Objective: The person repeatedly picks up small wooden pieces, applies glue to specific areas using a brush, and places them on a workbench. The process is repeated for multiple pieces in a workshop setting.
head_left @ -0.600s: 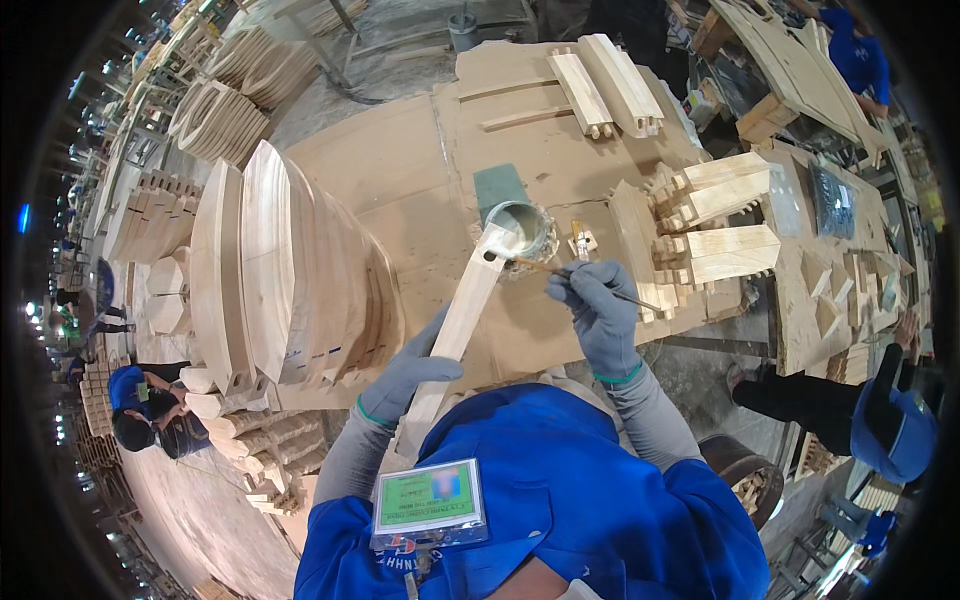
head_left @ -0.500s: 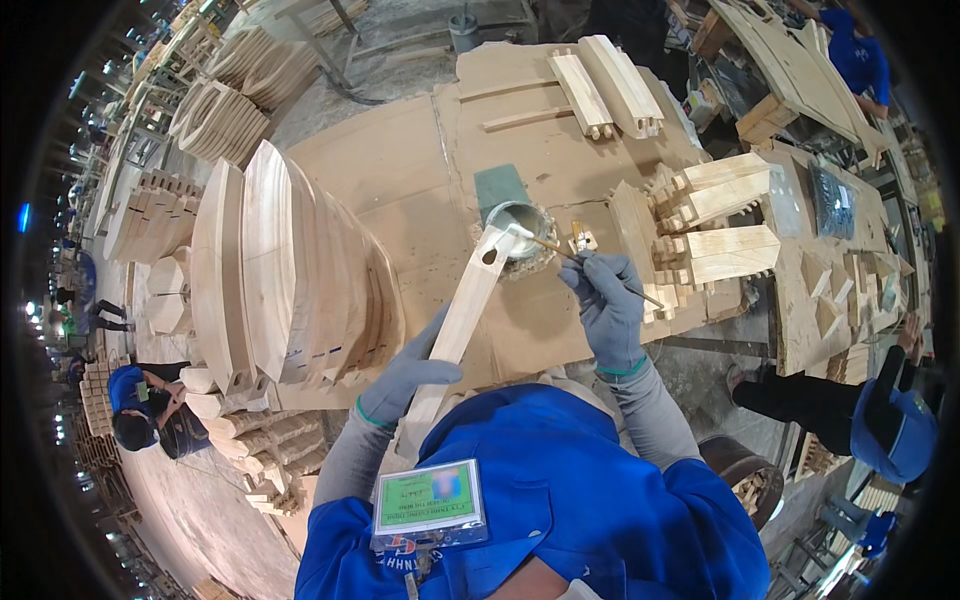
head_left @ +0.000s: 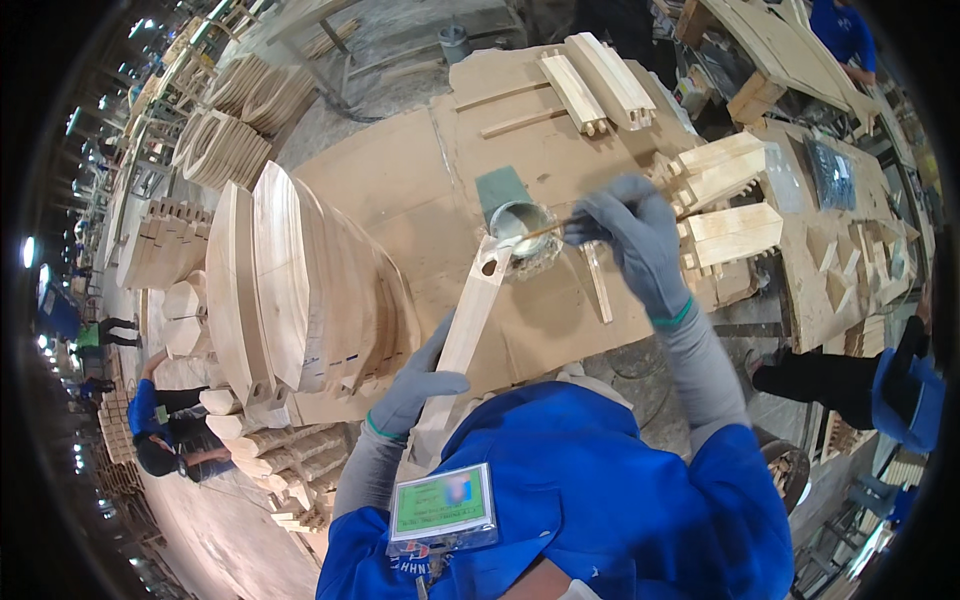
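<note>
A stack of curved wooden panels (head_left: 300, 290) stands on edge at the left of the bench (head_left: 390, 190). Low in view, a green rectangular badge (head_left: 443, 507) hangs on the blue jacket. The left hand (head_left: 415, 385), gloved grey, is closed around a long wooden slat (head_left: 465, 330), whose holed end reaches a small round tin (head_left: 520, 225) on a green square pad. The right hand (head_left: 630, 235) pinches a thin stick (head_left: 530, 233) dipped into the tin; the tin's contents are hard to make out.
</note>
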